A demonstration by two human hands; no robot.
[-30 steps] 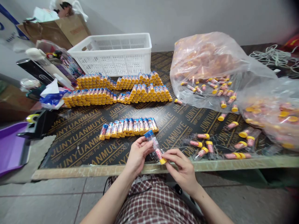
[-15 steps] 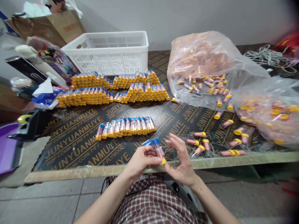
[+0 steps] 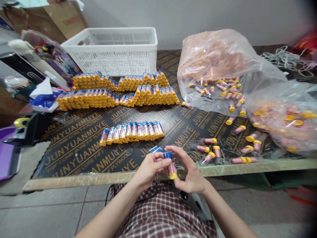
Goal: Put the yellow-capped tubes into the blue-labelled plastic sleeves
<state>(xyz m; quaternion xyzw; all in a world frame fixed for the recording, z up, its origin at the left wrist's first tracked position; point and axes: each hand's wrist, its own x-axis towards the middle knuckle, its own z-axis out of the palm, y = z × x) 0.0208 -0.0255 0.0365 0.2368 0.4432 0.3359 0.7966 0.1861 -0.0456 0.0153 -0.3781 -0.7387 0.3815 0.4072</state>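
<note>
Near the table's front edge, my left hand (image 3: 151, 168) pinches a clear tube (image 3: 171, 168) with a pink filling, a yellow cap at the bottom and a blue band at the top. Blue-and-white labels (image 3: 156, 149) show just behind its fingers. My right hand (image 3: 188, 170) curves around the other side, its thumb by the yellow cap and its fingers by the blue band, closed on the same tube. Beyond the hands lies a row of labelled tubes (image 3: 132, 131).
Stacked labelled tubes (image 3: 94, 98) stand before a white basket (image 3: 119, 56). Clear bags (image 3: 213, 59) of yellow-capped tubes lie at the right, with loose tubes (image 3: 216, 152) nearer. Bottles (image 3: 27, 69) and a purple dustpan (image 3: 7, 158) are at the left.
The tube in my left hand has moved slightly down and stands more upright. My right hand has closed in around it from the right. The view has shifted slightly.
</note>
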